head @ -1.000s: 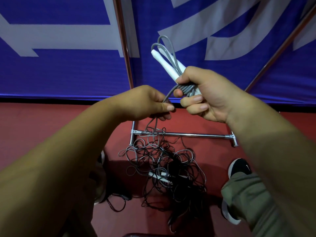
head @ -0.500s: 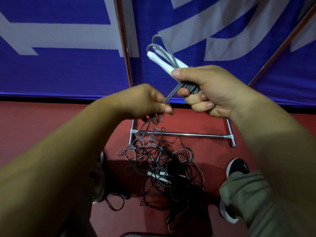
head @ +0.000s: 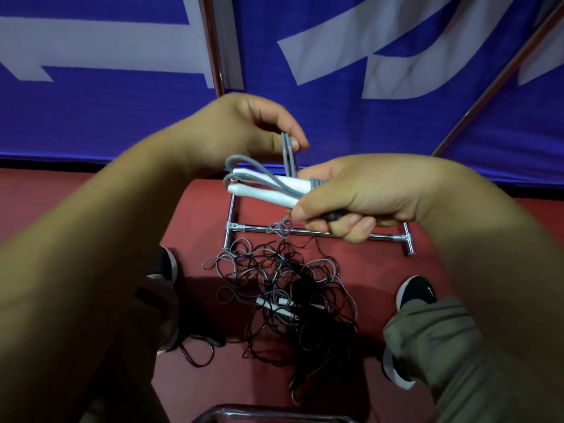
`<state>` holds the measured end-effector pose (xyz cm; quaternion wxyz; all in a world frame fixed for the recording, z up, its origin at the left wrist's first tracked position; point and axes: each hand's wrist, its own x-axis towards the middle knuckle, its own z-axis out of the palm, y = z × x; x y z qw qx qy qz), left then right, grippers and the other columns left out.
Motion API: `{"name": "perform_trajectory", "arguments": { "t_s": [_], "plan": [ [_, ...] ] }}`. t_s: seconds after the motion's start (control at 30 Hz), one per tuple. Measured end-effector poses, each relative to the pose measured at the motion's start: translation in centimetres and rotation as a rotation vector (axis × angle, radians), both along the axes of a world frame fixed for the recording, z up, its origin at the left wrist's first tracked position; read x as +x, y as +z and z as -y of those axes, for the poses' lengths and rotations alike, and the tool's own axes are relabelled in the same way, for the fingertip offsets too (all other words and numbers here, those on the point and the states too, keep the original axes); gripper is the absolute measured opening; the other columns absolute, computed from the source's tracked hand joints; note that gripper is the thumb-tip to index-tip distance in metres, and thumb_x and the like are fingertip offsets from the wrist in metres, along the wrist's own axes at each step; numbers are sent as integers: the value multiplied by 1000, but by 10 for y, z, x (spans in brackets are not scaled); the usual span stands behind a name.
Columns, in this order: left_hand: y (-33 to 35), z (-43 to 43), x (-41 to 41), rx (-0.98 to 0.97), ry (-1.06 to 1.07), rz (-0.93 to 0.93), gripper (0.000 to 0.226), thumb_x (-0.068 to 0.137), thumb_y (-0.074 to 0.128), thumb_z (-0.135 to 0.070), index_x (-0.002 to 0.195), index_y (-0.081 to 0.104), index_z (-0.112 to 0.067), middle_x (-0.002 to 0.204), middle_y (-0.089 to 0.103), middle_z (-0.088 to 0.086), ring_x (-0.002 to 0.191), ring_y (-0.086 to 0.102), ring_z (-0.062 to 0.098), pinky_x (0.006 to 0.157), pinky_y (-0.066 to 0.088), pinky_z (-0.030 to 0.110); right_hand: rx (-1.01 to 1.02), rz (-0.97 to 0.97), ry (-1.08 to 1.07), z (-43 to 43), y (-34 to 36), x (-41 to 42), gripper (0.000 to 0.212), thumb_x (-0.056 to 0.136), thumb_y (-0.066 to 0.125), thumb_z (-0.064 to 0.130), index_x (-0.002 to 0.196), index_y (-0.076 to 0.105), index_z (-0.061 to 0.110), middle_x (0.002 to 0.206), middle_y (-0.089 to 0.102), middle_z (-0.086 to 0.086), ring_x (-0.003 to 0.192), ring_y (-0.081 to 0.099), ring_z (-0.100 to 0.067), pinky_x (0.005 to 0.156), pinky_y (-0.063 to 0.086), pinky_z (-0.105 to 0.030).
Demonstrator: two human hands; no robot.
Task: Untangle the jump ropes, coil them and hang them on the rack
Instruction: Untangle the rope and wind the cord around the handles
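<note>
**Grey rope bundled, last strand in hand**

My right hand (head: 360, 196) grips the coiled grey plastic jump rope (head: 265, 193), its two white handles lying crosswise and pointing to my left. My left hand (head: 244, 129), just above and beyond it, pinches the loose grey strand (head: 288, 157), which runs straight down to the bundle. The strand looks doubled, though blur leaves that uncertain. Below, on the red floor (head: 366, 270), the tangle of thin black and grey ropes (head: 287, 288) lies by the chrome tubular rack (head: 387, 238).
</note>
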<state>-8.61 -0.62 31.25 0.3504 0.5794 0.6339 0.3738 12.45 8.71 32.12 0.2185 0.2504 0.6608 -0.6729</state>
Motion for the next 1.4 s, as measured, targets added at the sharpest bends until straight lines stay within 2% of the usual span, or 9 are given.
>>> {"name": "perform_trajectory", "arguments": {
  "t_s": [0.3, 0.43, 0.53, 0.77, 0.93, 1.0, 1.1, 1.2, 1.4],
  "plan": [
    [23, 13, 15, 104, -117, -646, 31, 93, 77, -15, 118, 79, -34, 106, 68, -11, 94, 64, 3, 86, 51, 23, 580, 38, -142, -11, -20, -5, 21, 94, 66, 14, 114, 61, 12, 80, 80, 1, 53, 49, -17, 46, 45, -28],
    [17, 19, 23, -12, -71, -805, 45, 91, 78, -18, 130, 72, -38, 102, 66, -11, 90, 61, 11, 81, 51, 33, 831, -2, -251, -19, -26, -9, 12, 93, 69, 23, 102, 66, 18, 71, 65, -3, 49, 54, -18, 46, 48, -29],
    [10, 18, 26, -122, 44, -863, 25, 90, 80, -31, 114, 73, -29, 92, 68, -7, 83, 61, 17, 71, 53, 36, 862, -31, -327, -19, -28, -14, 15, 92, 71, 28, 102, 68, 17, 67, 56, -2, 41, 49, -15, 40, 41, -24],
    [-7, 13, 24, -215, 324, -531, 35, 104, 62, -42, 84, 73, -15, 71, 68, 7, 64, 67, 20, 53, 48, 30, 279, -241, -635, -13, -25, -33, 45, 91, 77, 53, 110, 70, 13, 83, 51, -3, 52, 31, -10, 44, 28, -26],
    [1, 15, 30, -99, 365, 242, 31, 107, 59, -30, 103, 71, -3, 98, 79, 10, 87, 80, 24, 80, 64, 34, 66, -220, -816, -18, -21, -36, 74, 86, 58, 86, 103, 72, 15, 81, 55, -1, 49, 26, -9, 43, 19, -23],
    [3, 12, 30, -50, 304, 335, 31, 111, 51, -32, 105, 68, -6, 98, 80, 8, 83, 76, 18, 82, 62, 33, 12, -220, -834, -19, -21, -35, 74, 85, 57, 88, 101, 71, 17, 85, 54, -2, 50, 23, -10, 43, 17, -22],
    [8, 8, 30, -38, 246, 596, 47, 113, 39, -47, 99, 68, -12, 72, 59, -1, 56, 42, 13, 58, 44, 29, -25, -227, -832, -18, -18, -33, 77, 87, 57, 86, 109, 72, 14, 83, 53, -1, 52, 20, -9, 40, 17, -21],
    [6, 9, 26, -18, 161, 503, 40, 113, 44, -39, 103, 69, -9, 67, 43, 0, 58, 25, 17, 58, 26, 32, -81, -246, -826, -19, -12, -32, 66, 89, 64, 77, 109, 69, 14, 83, 50, 0, 56, 16, -9, 36, 17, -20],
    [7, 14, 16, -78, 83, 15, 29, 111, 51, -36, 105, 76, -23, 78, 65, 4, 70, 39, 27, 62, 33, 35, -192, -248, -886, -21, 1, -25, 36, 94, 72, 52, 92, 57, 19, 69, 50, 2, 51, 17, -7, 35, 15, -19]
  ]
}}
